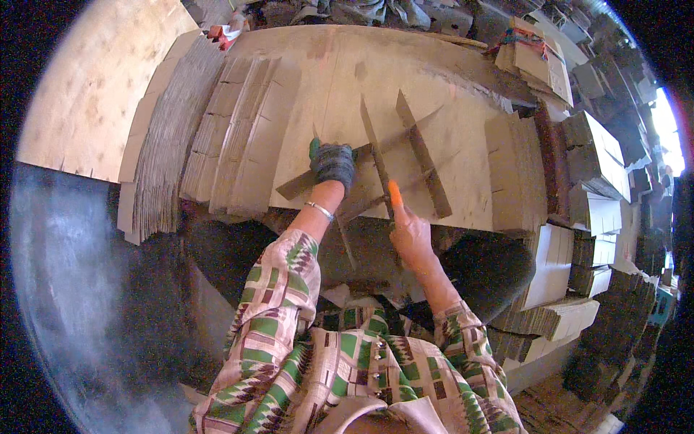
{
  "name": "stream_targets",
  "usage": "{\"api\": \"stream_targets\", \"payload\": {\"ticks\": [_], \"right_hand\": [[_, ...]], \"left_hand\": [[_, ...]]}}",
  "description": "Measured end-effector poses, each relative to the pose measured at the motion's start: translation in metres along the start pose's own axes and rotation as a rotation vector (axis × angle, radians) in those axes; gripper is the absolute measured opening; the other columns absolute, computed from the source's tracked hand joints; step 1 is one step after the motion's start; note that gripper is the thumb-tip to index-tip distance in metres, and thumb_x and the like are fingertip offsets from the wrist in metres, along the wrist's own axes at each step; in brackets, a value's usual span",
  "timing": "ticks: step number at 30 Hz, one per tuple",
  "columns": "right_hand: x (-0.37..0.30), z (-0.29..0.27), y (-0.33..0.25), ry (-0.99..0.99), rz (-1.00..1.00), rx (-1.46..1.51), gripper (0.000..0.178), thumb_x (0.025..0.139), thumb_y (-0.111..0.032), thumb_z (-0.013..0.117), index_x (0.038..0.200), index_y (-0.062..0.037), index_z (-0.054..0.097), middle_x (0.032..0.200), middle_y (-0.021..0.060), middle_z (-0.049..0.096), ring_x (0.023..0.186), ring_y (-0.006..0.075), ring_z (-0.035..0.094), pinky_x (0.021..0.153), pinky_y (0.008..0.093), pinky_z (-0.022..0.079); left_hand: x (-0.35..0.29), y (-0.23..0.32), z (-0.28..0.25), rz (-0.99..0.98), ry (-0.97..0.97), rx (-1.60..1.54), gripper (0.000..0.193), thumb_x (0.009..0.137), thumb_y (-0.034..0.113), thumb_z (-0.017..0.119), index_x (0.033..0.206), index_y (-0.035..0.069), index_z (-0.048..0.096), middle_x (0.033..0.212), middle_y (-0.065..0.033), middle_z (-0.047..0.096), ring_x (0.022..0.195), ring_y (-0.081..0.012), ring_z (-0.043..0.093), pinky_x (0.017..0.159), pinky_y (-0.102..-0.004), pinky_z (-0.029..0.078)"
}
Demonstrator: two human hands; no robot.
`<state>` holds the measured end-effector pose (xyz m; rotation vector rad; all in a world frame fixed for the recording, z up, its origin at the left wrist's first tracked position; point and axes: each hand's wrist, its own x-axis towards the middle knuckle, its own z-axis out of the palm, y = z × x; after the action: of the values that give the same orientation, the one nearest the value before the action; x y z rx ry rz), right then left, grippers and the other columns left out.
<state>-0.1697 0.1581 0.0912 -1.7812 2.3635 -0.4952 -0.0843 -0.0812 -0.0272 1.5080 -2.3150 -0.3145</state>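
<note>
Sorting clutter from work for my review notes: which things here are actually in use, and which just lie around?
In use: left hand in dark glove, right hand, interlocked cardboard strips, cardboard sheet beneath.

Lying about: fanned cardboard stack, cardboard bundles, scraps.

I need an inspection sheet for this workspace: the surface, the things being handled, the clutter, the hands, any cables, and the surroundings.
Surface: large flat cardboard sheet on the work table, brown, with stains.
Things in hand: interlocked cardboard divider strips standing on the sheet, crossing in a grid.
Clutter: fanned stacks of flat cardboard pieces at the left, another stack at the right edge.
Hands: left hand in a dark knit glove, pressed on a strip; right hand bare, with an orange finger cover, touching a strip.
Cables: nothing seen.
Surroundings: piles of folded cardboard at the right; plywood board at the upper left.
</note>
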Motion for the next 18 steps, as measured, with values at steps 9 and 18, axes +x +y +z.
{"api": "stream_targets", "payload": {"ticks": [9, 18], "right_hand": [[0.001, 0.036, 0.016, -0.096, 0.081, -0.029, 0.107, 0.068, 0.007, 0.065, 0.162, -0.0158, 0.020, 0.076, 0.0183, 0.069, 0.072, 0.0404, 0.069, 0.064, 0.0504, 0.055], [-0.001, -0.038, 0.036, 0.416, 0.124, 0.040, 0.093, 0.070, 0.009, 0.064, 0.156, -0.0126, 0.037, 0.110, 0.0215, 0.071, 0.089, 0.0411, 0.069, 0.075, 0.0495, 0.055]], "left_hand": [[-0.004, 0.015, -0.034, -0.106, -0.385, -0.169, 0.037, 0.100, 0.037, 0.052, 0.088, 0.012, 0.075, 0.080, -0.0093, 0.074, 0.085, -0.0316, 0.071, 0.100, -0.0463, 0.046], [-0.017, -0.045, -0.122, -0.185, 0.000, 0.178, 0.064, 0.095, 0.059, 0.052, 0.141, 0.014, 0.057, 0.131, -0.0192, 0.064, 0.117, -0.0410, 0.062, 0.102, -0.0499, 0.048]]}}
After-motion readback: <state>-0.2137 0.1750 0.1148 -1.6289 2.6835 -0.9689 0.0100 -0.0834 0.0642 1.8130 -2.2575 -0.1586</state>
